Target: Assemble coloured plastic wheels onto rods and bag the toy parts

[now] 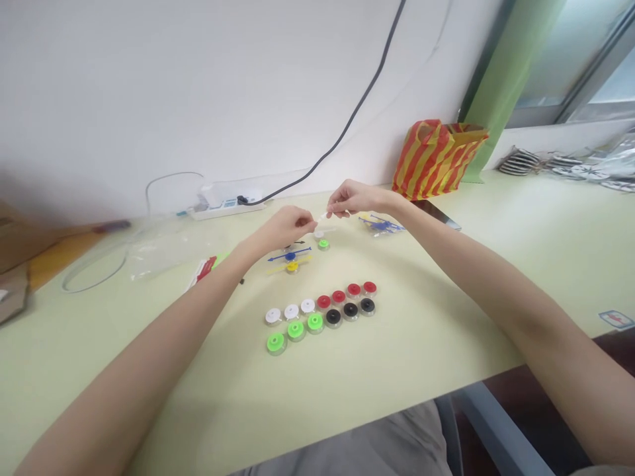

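Note:
My left hand (292, 225) and my right hand (353, 198) meet over the back of the table, fingertips pinched around a small white plastic piece (322, 217). Its exact shape is too small to make out. Just below are a white round base with a white arrow (320, 234) and a green round base (323, 244). Beside my left wrist, a blue arrow (297, 254) lies across a blue base, and a yellow arrow (292, 267) across a yellow one. A black arrow (299, 242) is partly hidden by my left hand.
Nearer me sit two rows of round bases: white (292, 312), red (338, 297), green (296, 330) and black (350, 311). A bag of blue and yellow arrows (381, 225) lies right. Behind are a power strip (225, 206), black cable (342, 135) and striped bag (431, 162).

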Tool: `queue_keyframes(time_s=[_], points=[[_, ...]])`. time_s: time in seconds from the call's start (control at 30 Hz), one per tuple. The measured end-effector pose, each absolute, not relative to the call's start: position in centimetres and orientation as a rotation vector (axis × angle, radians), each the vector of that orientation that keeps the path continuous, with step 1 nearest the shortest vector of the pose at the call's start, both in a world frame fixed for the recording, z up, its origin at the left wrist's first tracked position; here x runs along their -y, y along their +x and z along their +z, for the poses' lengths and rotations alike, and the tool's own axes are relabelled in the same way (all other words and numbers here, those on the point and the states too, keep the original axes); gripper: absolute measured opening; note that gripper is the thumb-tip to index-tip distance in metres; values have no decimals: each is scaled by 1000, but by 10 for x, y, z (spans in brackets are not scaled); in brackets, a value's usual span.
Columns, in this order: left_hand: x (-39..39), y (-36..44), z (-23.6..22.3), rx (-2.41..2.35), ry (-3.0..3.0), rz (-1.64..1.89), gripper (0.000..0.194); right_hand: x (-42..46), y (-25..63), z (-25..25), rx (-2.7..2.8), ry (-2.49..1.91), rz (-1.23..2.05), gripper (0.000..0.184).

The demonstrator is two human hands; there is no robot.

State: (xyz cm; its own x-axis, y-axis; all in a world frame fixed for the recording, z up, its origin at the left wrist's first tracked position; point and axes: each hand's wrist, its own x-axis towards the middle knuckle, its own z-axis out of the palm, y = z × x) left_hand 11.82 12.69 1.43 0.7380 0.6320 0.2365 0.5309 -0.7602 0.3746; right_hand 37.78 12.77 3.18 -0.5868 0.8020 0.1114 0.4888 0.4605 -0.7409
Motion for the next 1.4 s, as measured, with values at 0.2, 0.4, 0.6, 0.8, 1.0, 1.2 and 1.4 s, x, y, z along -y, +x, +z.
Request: queue_keyframes(time_s=[0.2, 0.4, 0.6, 0.8, 1.0, 1.2, 1.4], points=[[-125, 116, 14, -931, 2885, 400, 34, -115, 366, 36, 2293, -1190, 915, 26], [-132, 116, 4, -767, 3472, 330, 27, -105, 347, 35, 2343, -1267, 850, 26], [-137, 111, 1, -673, 3471, 340, 27, -112, 349, 25, 2279, -1238, 1110, 21], [-134, 107, 4, -816, 3132, 328, 22, -111, 347, 20, 2270, -1357, 1167, 22], [-134, 111, 4, -788, 3186, 236, 22, -103, 339, 20, 2223, -1504, 1180, 25], [-135, 113, 2, -712, 3253, 228, 24, -108, 342, 14, 2180, -1522, 1278, 30], [-137, 111, -1, -682, 3215, 239, 21, -108, 344, 12, 2191, -1497, 1271, 33]])
